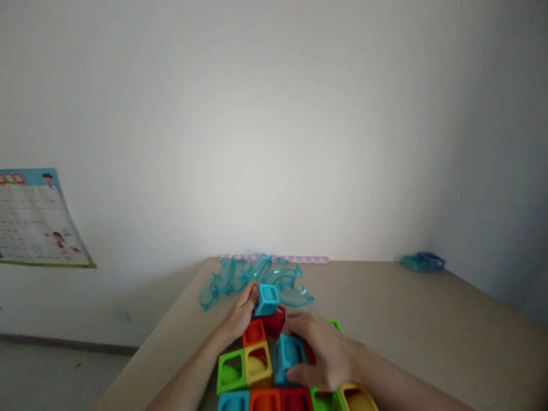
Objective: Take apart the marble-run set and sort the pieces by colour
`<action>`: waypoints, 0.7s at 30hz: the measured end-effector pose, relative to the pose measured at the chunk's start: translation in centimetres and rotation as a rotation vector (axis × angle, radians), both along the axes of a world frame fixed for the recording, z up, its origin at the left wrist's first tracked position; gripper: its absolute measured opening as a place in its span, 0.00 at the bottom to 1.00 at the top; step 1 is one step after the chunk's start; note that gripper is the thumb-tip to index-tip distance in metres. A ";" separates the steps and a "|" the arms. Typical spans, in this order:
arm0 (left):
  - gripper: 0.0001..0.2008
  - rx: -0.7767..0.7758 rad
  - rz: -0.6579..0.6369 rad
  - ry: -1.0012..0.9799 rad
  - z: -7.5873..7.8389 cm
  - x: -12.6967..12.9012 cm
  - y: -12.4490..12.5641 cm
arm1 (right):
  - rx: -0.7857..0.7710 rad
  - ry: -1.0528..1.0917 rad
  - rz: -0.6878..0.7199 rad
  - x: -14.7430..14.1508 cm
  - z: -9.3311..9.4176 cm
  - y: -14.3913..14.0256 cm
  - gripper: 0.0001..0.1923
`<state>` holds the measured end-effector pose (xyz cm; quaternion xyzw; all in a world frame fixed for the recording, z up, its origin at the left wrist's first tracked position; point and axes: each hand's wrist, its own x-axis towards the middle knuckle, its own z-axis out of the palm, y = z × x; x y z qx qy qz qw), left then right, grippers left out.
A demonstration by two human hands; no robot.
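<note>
I see my left hand pinching a small blue cube just above the far red block, while my right hand clamps a nearer blue cube

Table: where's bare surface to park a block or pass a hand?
Free: the right half of the table, from the right hand out to the small blue item in the far corner; also a strip along the left edge. Crowded: the coloured cube cluster under both hands and the clear blue track pieces behind.
</note>
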<state>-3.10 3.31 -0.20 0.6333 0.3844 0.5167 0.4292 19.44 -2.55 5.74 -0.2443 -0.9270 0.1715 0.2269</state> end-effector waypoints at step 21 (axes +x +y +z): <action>0.16 -0.054 -0.160 -0.159 1.3 0.0 -0.4 | -0.017 0.194 0.004 -0.3 -1.3 0.5 0.26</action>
